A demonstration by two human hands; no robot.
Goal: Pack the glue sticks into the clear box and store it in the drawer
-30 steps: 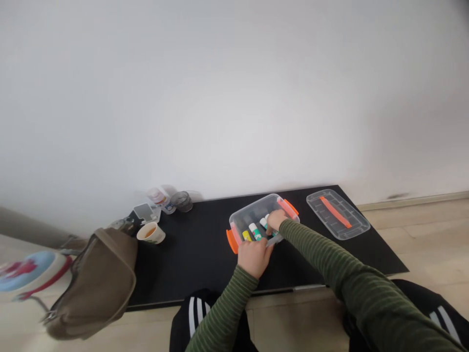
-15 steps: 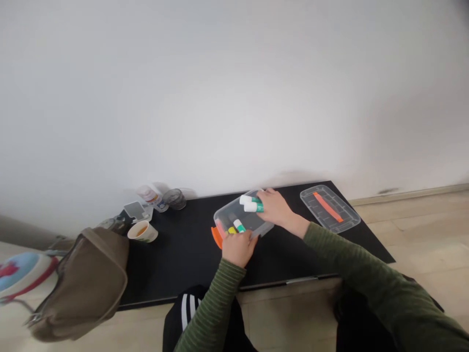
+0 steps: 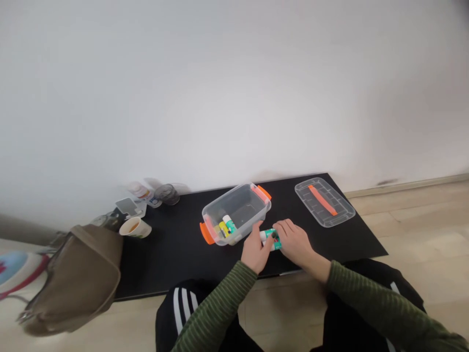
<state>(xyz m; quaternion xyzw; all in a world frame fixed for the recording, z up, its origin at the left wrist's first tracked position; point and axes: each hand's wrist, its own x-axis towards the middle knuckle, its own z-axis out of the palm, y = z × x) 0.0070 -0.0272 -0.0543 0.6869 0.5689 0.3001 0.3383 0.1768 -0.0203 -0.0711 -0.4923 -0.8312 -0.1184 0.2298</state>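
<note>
A clear plastic box point(image 3: 252, 205) with orange latches stands on the black table top point(image 3: 176, 249). Inside it lie a yellow-labelled tube point(image 3: 223, 228) and a green-and-white glue stick point(image 3: 229, 223). Just in front of the box, my left hand point(image 3: 255, 252) and my right hand point(image 3: 295, 241) meet around green-and-white glue sticks point(image 3: 270, 236). Both hands have their fingers closed on them, low over the table. How many sticks they hold is hidden by the fingers.
The box's clear lid point(image 3: 324, 202) with an orange strip lies at the table's right end. A paper cup point(image 3: 134, 228), a dark glass point(image 3: 167, 194), a small bottle point(image 3: 140, 190) and a brown bag point(image 3: 73, 278) sit at the left. Wooden floor surrounds the table.
My right hand lifted glue sticks out of the box and brought them down in front of it. My left hand let go of the box rim and joined the right on the sticks.
</note>
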